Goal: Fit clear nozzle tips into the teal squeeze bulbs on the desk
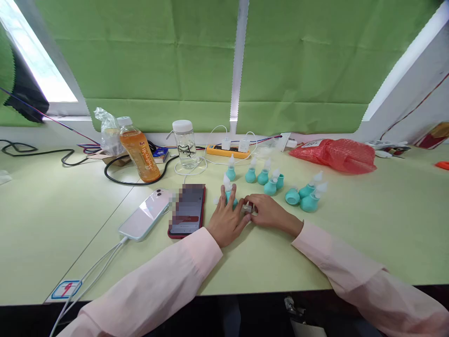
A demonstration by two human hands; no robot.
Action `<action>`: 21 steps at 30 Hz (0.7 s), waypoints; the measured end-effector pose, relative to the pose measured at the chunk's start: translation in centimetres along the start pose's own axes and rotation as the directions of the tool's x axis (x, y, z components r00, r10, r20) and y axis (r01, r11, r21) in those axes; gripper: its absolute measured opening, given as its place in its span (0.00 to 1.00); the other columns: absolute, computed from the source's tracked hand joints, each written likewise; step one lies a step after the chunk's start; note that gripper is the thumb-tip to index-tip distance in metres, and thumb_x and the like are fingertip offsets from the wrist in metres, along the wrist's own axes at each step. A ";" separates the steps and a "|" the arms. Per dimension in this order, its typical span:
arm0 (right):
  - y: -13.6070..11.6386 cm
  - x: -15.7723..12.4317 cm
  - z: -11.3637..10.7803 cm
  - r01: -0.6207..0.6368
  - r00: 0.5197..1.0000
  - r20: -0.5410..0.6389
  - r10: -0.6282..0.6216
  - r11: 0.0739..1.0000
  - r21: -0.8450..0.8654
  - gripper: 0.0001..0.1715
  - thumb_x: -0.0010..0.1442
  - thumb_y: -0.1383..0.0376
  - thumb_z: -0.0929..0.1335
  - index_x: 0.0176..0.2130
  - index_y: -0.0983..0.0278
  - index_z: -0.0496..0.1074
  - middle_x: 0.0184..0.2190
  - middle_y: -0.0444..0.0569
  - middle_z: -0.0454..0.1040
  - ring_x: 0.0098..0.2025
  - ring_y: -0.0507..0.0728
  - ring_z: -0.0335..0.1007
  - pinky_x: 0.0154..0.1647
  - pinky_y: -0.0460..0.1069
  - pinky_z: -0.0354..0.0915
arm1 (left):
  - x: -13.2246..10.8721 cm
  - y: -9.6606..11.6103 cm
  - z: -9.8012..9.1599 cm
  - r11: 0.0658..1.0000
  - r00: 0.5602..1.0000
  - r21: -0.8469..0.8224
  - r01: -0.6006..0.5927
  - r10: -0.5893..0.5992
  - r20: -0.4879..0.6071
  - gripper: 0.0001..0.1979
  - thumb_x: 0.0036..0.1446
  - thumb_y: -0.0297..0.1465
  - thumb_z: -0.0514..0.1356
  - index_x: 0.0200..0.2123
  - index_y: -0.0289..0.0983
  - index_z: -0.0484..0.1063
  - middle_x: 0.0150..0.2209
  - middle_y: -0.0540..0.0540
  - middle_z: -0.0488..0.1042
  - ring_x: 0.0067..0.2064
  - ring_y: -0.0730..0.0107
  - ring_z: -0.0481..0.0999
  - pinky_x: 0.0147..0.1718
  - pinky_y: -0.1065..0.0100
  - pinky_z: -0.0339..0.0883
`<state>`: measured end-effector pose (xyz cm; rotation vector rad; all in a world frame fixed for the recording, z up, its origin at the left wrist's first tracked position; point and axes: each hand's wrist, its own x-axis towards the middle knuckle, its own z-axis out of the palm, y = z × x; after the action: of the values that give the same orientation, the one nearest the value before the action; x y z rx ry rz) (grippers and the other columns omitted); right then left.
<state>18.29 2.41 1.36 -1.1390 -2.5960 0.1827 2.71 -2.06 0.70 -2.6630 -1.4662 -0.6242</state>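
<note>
Near the middle of the table, my left hand rests beside a teal bulb with a clear tip, its fingers spread around the bulb. My right hand has its thumb and fingers pinched on a small clear piece, and my left thumb and forefinger are close against it. Behind and to the right stand several teal bulbs with clear pointed tips. One teal bulb at the right lies with its opening showing and no tip on it.
Left of my hands lie a red-cased phone and a white phone with cables. Behind are an orange drink bottle, a clear bottle, a yellow power strip and a red plastic bag.
</note>
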 end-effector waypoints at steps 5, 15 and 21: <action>0.0 -0.1 -0.5 0.047 0.999 0.024 -0.047 0.999 -0.007 0.05 0.44 0.69 0.63 0.27 0.67 0.64 0.24 0.47 0.67 0.25 0.51 0.59 0.27 0.45 0.52 | 0.0 -0.2 0.6 1.000 0.999 0.024 0.005 -0.004 -0.046 0.23 0.56 0.41 0.44 0.51 0.33 0.55 0.59 0.37 0.40 0.59 0.44 0.28 0.50 0.44 0.49; 0.5 -0.1 -0.7 0.082 0.996 0.013 -0.083 0.996 0.026 0.07 0.43 0.71 0.62 0.27 0.67 0.67 0.23 0.47 0.68 0.25 0.51 0.61 0.25 0.44 0.52 | -0.4 -0.1 0.3 0.996 1.000 0.093 0.006 -0.007 0.016 0.22 0.56 0.40 0.43 0.51 0.37 0.56 0.60 0.42 0.39 0.58 0.41 0.37 0.48 0.43 0.50; 1.1 0.0 -0.6 0.040 0.999 0.016 -0.041 0.996 0.082 0.12 0.43 0.74 0.60 0.29 0.66 0.70 0.22 0.46 0.70 0.23 0.50 0.62 0.24 0.44 0.53 | -0.7 0.2 -0.3 0.978 1.000 0.208 0.000 0.001 -0.001 0.19 0.55 0.36 0.45 0.49 0.41 0.59 0.60 0.46 0.41 0.57 0.39 0.44 0.45 0.39 0.50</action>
<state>19.30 3.19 1.71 -1.0604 -2.5989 0.2891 2.44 -2.85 0.79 -2.5031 -1.4427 -0.4438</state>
